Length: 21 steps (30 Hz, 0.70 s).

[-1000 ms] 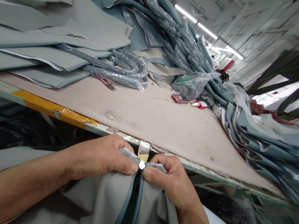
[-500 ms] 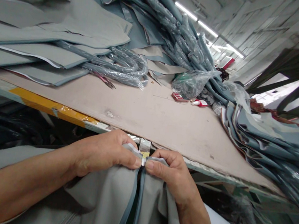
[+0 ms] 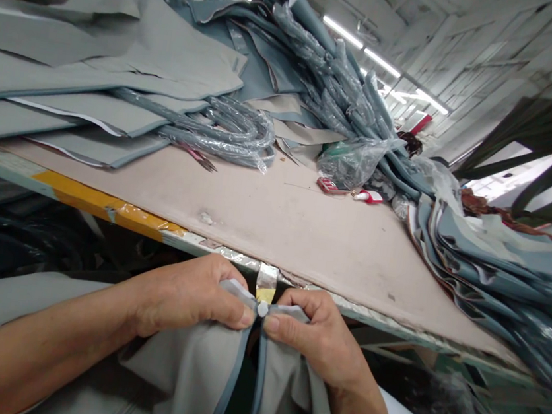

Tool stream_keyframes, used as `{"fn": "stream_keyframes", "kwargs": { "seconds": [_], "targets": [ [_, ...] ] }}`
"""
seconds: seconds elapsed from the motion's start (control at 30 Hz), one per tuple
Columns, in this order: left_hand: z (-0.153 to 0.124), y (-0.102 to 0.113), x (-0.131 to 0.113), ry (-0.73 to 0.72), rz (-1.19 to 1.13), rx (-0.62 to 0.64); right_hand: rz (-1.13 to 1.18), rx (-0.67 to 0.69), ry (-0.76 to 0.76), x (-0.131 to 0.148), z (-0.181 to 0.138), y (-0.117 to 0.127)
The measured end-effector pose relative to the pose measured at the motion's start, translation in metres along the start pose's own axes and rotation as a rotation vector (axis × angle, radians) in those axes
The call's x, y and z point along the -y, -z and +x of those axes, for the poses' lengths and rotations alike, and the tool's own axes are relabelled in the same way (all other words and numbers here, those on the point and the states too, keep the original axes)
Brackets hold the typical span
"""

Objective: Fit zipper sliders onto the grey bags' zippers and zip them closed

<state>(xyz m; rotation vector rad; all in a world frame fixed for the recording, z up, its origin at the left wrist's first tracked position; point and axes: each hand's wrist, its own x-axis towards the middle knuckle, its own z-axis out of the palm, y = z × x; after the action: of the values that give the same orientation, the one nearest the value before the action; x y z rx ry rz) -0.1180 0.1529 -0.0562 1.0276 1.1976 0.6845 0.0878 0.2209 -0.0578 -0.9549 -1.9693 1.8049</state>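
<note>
Both hands pinch a piece of grey sheet material with blue-grey bound edges, just in front of the table edge. My left hand is closed on the left side, its thumb on top near the bound edge. My right hand grips the right side in the same way. Between the thumbs sits a small round whitish knob, at the top of a gap where the two bound edges part. Right behind it, silvery tape and a yellow patch show on the table edge.
Grey panels are stacked at the table's left. Plastic-wrapped blue-grey strips lie beside dark-tipped snips. A clear bag, a red box and a red-and-white item are further back. Folded pieces heap at right.
Both hands have shifted slightly down in view, away from the table edge. The gap between the bound edges has widened, and the round knob now shows between the thumbs.
</note>
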Motion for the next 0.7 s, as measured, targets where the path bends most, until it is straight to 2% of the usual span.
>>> {"fn": "stream_keyframes", "kwargs": {
  "seconds": [0.27,0.7],
  "targets": [
    [0.0004,0.0006,-0.0027,-0.003,0.030,-0.028,0.004,-0.025,0.006,0.0024,-0.0003,-0.0017],
    [0.0029,-0.0034,-0.0068,-0.013,-0.064,-0.022,0.034,-0.056,0.018,0.0043,0.0017,-0.0040]
  ]
}}
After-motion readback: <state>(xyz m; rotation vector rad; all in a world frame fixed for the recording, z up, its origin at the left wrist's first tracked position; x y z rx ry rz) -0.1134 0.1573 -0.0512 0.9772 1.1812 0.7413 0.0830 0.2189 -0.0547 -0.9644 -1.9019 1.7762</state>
